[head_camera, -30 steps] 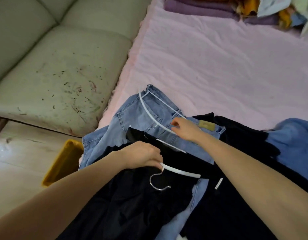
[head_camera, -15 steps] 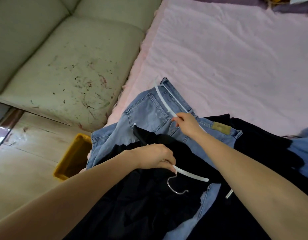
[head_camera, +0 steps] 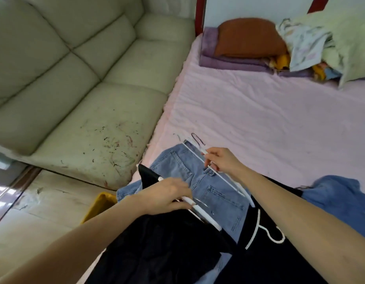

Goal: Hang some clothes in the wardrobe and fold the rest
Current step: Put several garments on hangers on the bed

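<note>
- A white hanger (head_camera: 200, 210) is gripped by the left hand (head_camera: 167, 194), the fingers curled over its bar where a black garment (head_camera: 157, 249) hangs from it.
- One end of that hanger is seen poking out of the black cloth just beyond the left hand's knuckles.
- A second white hanger (head_camera: 222, 177) is pinched by the right hand (head_camera: 220, 161) near its neck, the fingers closed round the thin bar; its metal hook (head_camera: 198, 139) is pointed toward the far side of the bed.
- The second hanger is laid across the waistband of the jeans (head_camera: 210, 191), which are spread back-pockets-up at the near left edge of the bed (head_camera: 259, 119).
- The black garment is draped over the bed's near edge and partly over the jeans.
- More black clothing (head_camera: 280, 263) is piled under the right forearm, with a white cord (head_camera: 254, 232) lying on it.
- A blue garment (head_camera: 341, 197) is heaped near the bed's right edge.
- Folded purple cloth (head_camera: 228, 62) topped by an orange cushion (head_camera: 249, 35) is stacked at the bed's far end, beside a jumble of light fabrics (head_camera: 321, 44).
- A stained pale-green sofa (head_camera: 75, 78) is set against the bed's left edge.
- A yellow bin (head_camera: 97, 206) is seen on the wooden floor (head_camera: 34, 212), between sofa and bed.
</note>
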Motion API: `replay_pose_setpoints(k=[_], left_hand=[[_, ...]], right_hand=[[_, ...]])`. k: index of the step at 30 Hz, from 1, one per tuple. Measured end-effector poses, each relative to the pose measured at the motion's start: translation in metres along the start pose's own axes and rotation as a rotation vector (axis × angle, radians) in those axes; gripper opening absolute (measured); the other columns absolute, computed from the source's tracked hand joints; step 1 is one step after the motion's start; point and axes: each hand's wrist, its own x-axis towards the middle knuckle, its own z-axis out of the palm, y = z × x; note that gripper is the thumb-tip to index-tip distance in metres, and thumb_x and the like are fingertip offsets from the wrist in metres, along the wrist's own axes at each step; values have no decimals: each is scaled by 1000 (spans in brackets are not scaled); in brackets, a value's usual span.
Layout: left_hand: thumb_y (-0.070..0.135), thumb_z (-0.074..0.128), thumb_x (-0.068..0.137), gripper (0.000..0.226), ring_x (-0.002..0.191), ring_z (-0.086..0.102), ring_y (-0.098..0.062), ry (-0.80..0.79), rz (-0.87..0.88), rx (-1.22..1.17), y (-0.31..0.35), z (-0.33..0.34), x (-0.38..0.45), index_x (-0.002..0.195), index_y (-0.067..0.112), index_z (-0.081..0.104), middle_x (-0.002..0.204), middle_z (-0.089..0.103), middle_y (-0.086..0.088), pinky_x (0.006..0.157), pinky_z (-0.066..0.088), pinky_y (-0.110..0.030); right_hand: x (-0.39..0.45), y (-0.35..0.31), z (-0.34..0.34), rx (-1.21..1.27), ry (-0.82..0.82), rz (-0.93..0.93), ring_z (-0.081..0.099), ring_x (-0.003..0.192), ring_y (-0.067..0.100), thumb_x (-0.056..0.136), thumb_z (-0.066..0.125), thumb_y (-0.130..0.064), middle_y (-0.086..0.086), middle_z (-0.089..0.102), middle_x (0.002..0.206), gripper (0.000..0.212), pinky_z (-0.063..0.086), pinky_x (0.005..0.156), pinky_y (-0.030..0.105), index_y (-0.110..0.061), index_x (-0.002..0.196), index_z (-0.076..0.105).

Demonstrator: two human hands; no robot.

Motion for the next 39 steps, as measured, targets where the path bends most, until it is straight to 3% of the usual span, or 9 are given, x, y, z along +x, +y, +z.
replay_pose_setpoints(k=[4,7,17,21,26,29,33,36,39], left_hand=[[34,49,97,23,84,52,-16,188,-17,78,29,-52,-21,95,16,64,85,56,2,77,43,-28],[29,49,96,23,83,50,-9,300,-37,80,57,-92,-35,98,16,67,86,58,2,77,36,-14],[57,36,93,48,83,53,-7,282,-140,148,100,-134,-49,105,22,66,91,59,7,70,41,-23],[49,46,96,27,74,48,-9,139,-241,196,109,-137,-32,93,26,60,77,51,12,64,38,-29],[42,50,96,31,68,47,-18,142,-345,145,102,-114,-6,80,16,58,70,52,4,57,32,-30],[29,55,94,30,53,39,-16,134,-492,-234,100,-98,9,71,11,59,57,40,0,48,29,-25],[19,41,103,28,40,28,-7,67,-737,-1007,123,-83,29,81,7,53,62,36,-2,34,20,-14],[6,39,101,24,31,28,-2,188,-828,-1252,128,-79,44,78,6,45,64,39,-3,30,18,-11],[-2,33,100,28,27,25,-1,321,-887,-1261,120,-76,56,74,7,41,64,39,-6,29,15,-11]], right_hand=[[-54,-50,-28,103,5,-48,32,43,11,97,50,-8,11,65,75,19,26,41,17,-4,113,60],[-94,-87,-41,101,-16,-114,33,43,10,97,54,-13,11,63,78,17,23,45,21,-4,101,67],[-150,-112,-43,52,65,-130,30,48,11,98,50,-12,1,48,66,19,22,45,21,-7,97,69],[-165,-84,-43,-1,243,-87,36,51,12,92,62,-21,0,47,63,14,30,48,20,-8,89,67],[-189,-31,-64,-239,618,41,53,64,22,92,52,-51,2,59,67,50,38,62,32,-7,71,59],[-213,-4,-75,-394,768,163,53,64,24,92,43,-59,1,53,60,56,35,57,32,-12,61,45],[-243,28,-96,-792,864,327,57,64,22,89,33,-68,-1,57,57,63,39,63,31,-18,58,57],[-264,43,-116,-1039,781,377,52,66,19,87,24,-60,-5,52,51,62,28,80,32,-22,55,61],[-274,48,-126,-1028,651,407,49,99,23,86,30,-54,-2,60,79,45,17,104,41,-32,58,58]])
